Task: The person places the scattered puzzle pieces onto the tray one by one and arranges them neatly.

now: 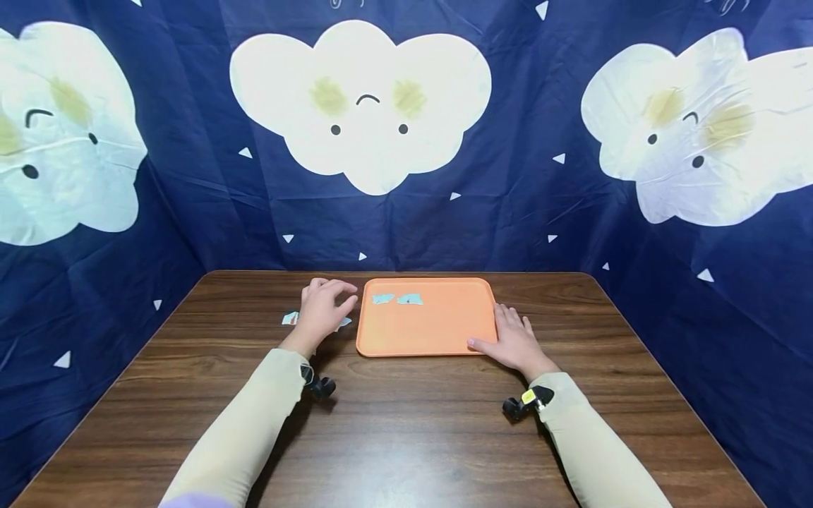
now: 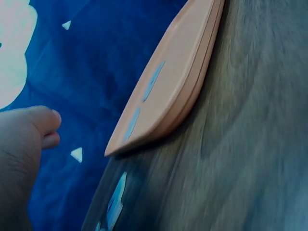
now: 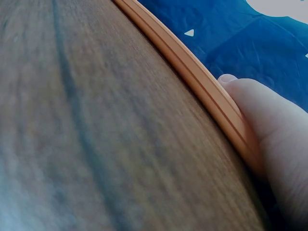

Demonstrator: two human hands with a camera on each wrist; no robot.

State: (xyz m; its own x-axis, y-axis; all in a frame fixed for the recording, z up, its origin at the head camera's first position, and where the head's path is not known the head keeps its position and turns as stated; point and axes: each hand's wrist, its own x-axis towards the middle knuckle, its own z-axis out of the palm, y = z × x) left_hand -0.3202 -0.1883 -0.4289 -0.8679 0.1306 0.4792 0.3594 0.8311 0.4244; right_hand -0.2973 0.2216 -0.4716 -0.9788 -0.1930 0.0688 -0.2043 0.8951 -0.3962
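An orange tray [image 1: 444, 317] lies on the table, with two torn light-blue paper pieces near its far left corner: one piece [image 1: 383, 299] at the left and another piece [image 1: 410, 299] beside it. My left hand [image 1: 322, 307] hovers left of the tray, fingers bent towards the thumb, with nothing visible between them. Below and beside that hand are further paper pieces [image 1: 290, 318], partly hidden by it; one piece [image 2: 115, 202] shows in the left wrist view. My right hand [image 1: 513, 340] rests at the tray's near right corner, fingers extended along the side and thumb over the rim.
The brown wooden table [image 1: 406, 423] ends at a dark blue curtain [image 1: 394, 233] with white clouds, which also hangs on both sides. A small black camera is strapped to each wrist.
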